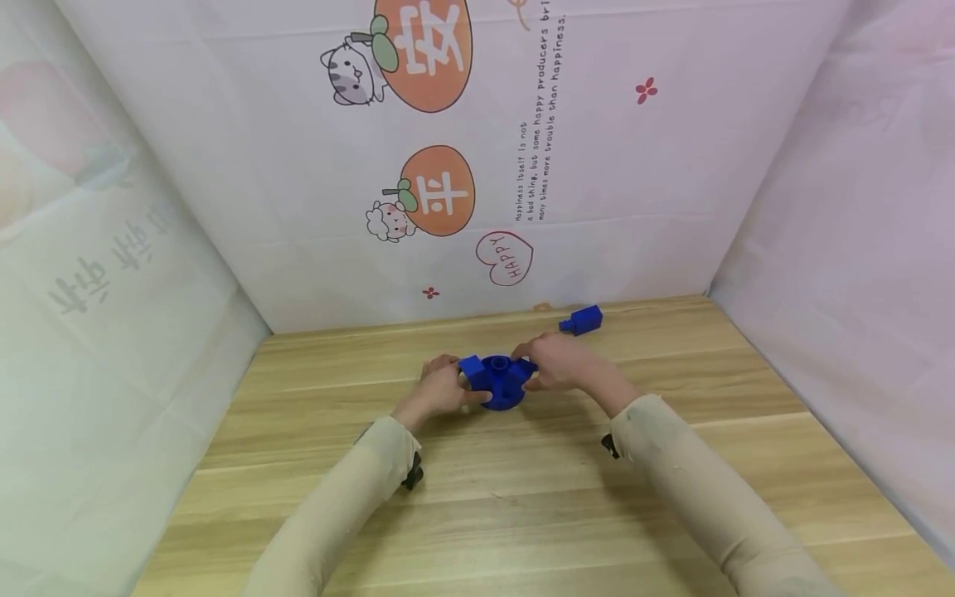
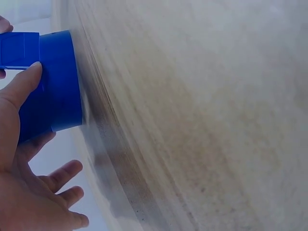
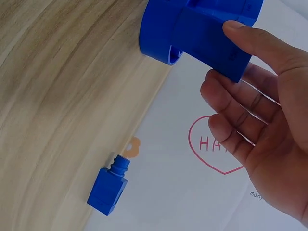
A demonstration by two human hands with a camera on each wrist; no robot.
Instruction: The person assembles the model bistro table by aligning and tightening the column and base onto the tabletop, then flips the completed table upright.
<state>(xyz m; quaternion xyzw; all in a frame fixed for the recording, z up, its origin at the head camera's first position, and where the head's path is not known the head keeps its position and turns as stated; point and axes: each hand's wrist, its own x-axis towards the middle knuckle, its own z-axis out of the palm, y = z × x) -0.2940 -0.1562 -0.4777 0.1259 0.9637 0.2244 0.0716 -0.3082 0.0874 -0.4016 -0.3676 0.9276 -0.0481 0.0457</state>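
Blue round base (image 1: pixel 503 400) lies between left grip (image 1: pixel 442 390), clasping it, and right grip (image 1: pixel 559 363), pinching a block (image 3: pixel 207 41).

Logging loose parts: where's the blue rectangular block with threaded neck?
Head view, right of centre: the blue rectangular block lies on the wood-grain table beyond the right hand, near the printed white backdrop.

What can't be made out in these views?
Head: part of the round blue base, hidden by the left grip.
Left wrist: a blue block's end, cut off at left.
Right wrist: part of the base, cut off by the top edge.
Right wrist: loose blue piece's underside, hidden against the tabletop.
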